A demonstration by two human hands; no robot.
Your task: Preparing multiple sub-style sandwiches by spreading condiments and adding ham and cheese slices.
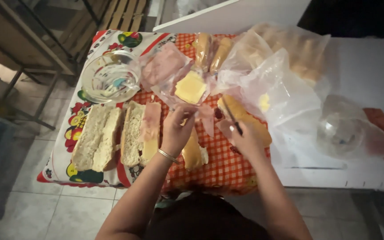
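Nearest the person, at six o'clock on the worktop (370, 178), a cut roll (194, 153) lies on the red checked cloth (221, 166) between the two wrists. The left hand (176, 129), a bangle (168, 155) on its wrist, has its fingers pinched on the edge of a clear bag (174, 95) holding a yellow cheese slice (190, 87); it looks as if the bag is being pulled open to get at the cheese. The right hand (245, 138) is closed around a dark knife (232, 116), blade pointing toward twelve o'clock, over another roll (242, 116).

My guess is that filling the bread is the step in hand, and the next move calls for freeing one slice cleanly from the clinging plastic without tearing it.

The cheese is pale yellow, squarish and flat, just past the left fingertips at twelve o'clock. At nine o'clock two split loaves lie open: one bare (96, 138), one (141, 132) already carrying pink ham and cheese. Farther, at eleven o'clock, sits a glass bowl (110, 78); beside it is a bag of pink ham (163, 66). At one o'clock more bagged rolls (290, 49) are heaped. At three o'clock there is a crumpled empty bag (347, 129).
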